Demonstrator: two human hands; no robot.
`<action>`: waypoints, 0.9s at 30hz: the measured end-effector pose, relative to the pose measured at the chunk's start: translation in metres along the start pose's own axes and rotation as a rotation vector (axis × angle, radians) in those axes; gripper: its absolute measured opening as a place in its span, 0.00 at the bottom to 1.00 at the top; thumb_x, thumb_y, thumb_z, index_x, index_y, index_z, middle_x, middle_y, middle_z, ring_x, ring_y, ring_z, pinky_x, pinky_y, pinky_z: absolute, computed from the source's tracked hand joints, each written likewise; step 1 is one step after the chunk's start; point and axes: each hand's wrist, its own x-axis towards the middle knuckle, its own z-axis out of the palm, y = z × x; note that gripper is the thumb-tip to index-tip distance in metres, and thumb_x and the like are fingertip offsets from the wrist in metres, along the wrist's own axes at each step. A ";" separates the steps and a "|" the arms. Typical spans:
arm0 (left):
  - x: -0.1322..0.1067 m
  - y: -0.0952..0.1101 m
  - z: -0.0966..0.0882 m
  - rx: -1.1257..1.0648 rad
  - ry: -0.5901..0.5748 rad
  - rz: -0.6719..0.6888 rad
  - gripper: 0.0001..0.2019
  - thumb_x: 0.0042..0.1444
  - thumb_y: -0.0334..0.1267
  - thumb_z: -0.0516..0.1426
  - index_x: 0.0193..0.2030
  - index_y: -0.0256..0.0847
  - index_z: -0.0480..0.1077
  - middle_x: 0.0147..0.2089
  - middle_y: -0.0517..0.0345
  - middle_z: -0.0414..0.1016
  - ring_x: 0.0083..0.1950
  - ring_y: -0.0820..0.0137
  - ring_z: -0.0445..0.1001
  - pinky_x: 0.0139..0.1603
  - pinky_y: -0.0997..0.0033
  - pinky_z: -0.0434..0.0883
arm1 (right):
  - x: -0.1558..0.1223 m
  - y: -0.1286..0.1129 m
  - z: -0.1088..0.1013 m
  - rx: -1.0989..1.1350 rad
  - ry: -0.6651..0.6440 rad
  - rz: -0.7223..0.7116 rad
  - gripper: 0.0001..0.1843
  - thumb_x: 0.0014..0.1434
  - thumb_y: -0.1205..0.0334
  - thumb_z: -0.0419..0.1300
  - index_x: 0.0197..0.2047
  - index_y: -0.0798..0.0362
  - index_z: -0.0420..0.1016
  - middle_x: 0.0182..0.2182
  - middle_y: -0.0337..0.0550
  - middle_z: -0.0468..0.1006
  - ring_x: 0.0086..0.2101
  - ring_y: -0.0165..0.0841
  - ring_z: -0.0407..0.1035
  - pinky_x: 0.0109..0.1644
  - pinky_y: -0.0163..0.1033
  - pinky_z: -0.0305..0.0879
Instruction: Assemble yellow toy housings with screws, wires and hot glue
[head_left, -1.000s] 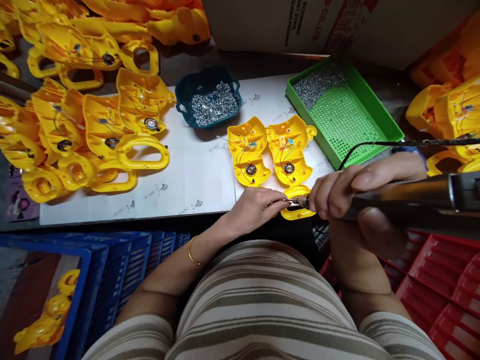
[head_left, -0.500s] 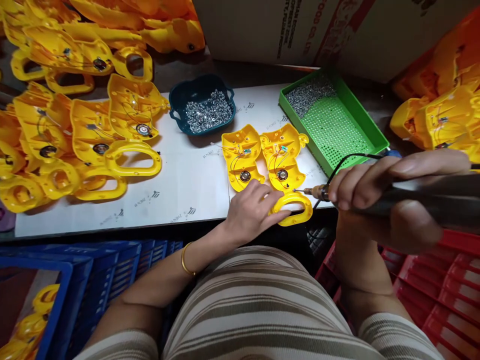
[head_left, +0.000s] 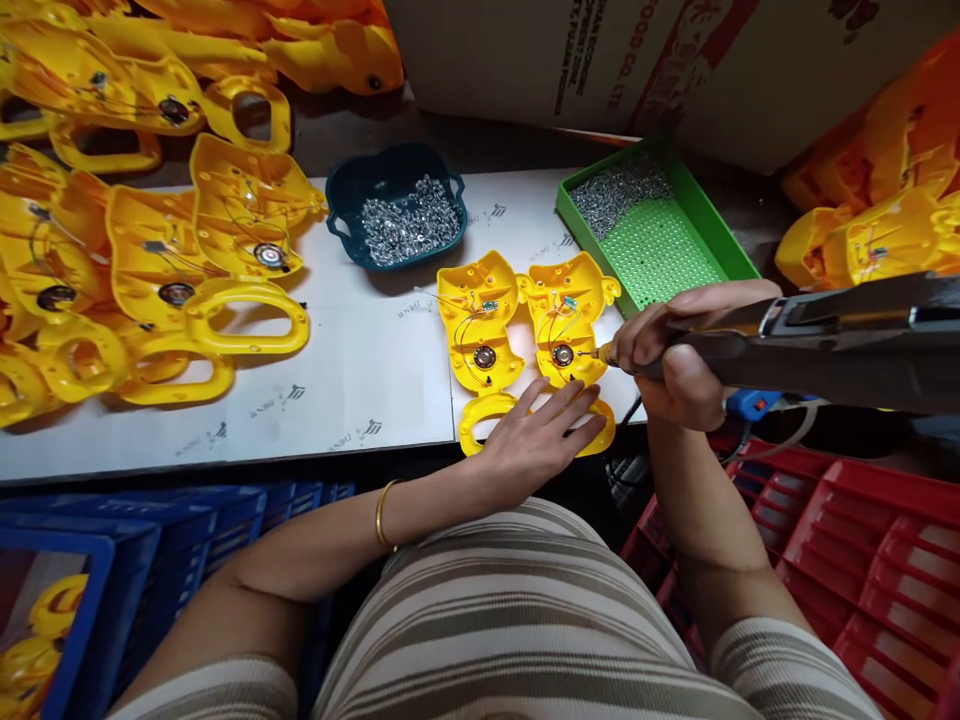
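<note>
At bench (head_left: pixel 375 380) front: two yellow shells (head_left: pixel 466 332), not yet closed, speakers (head_left: pixel 484 357) and boards (head_left: pixel 490 306) seated, fastening unclear. Left hand (head_left: pixel 536 445): spread over both handles (head_left: pixel 468 424), gripping nothing. Right hand (head_left: pixel 671 350): wrapped around power screwdriver (head_left: pixel 832 335), bit (head_left: pixel 586 353) at the right shell's speaker.

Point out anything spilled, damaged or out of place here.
A thin wire appears to poke past the outer edge of the middle pair's left shell; those in the right shell lie inside, so it looks stray. No spill stands out: metal parts sit in the bowl and tray.

Yellow shells (head_left: pixel 568 322), green tray (head_left: pixel 671 250)
</note>
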 end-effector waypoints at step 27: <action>-0.004 -0.001 0.011 0.026 0.138 0.070 0.08 0.62 0.35 0.55 0.41 0.32 0.74 0.62 0.37 0.69 0.66 0.53 0.66 0.67 0.50 0.62 | 0.008 0.012 -0.004 0.010 -0.296 0.078 0.23 0.45 0.39 0.66 0.26 0.44 0.60 0.11 0.28 0.58 0.11 0.28 0.54 0.15 0.39 0.56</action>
